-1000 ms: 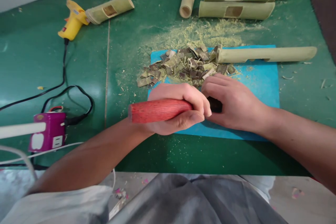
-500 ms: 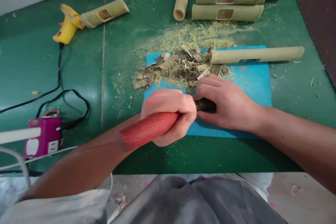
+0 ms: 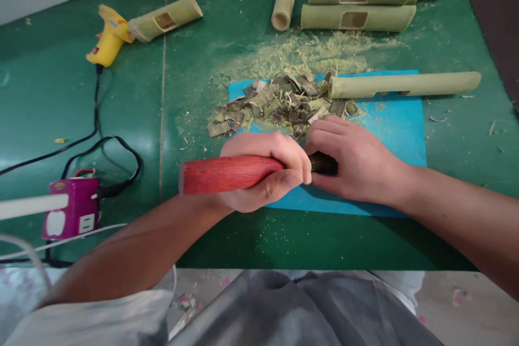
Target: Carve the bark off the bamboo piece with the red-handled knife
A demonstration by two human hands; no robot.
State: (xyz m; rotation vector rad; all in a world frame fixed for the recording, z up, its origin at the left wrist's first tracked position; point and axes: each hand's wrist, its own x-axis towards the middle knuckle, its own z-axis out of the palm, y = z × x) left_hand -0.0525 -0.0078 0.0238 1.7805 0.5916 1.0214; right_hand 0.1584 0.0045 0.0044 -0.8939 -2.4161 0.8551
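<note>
Red-stained wood, stiff and grippy, is filling your left hand (image 3: 267, 170) as the tool's round handle (image 3: 227, 174), while your right hand (image 3: 357, 159) is clamping a small dark, likely brittle bamboo piece (image 3: 323, 164) over the blue mat (image 3: 401, 124).

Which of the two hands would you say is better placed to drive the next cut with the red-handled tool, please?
Left. The left hand is wrapped around the red handle, while the right hand pins a dark piece on the blue mat.
</note>
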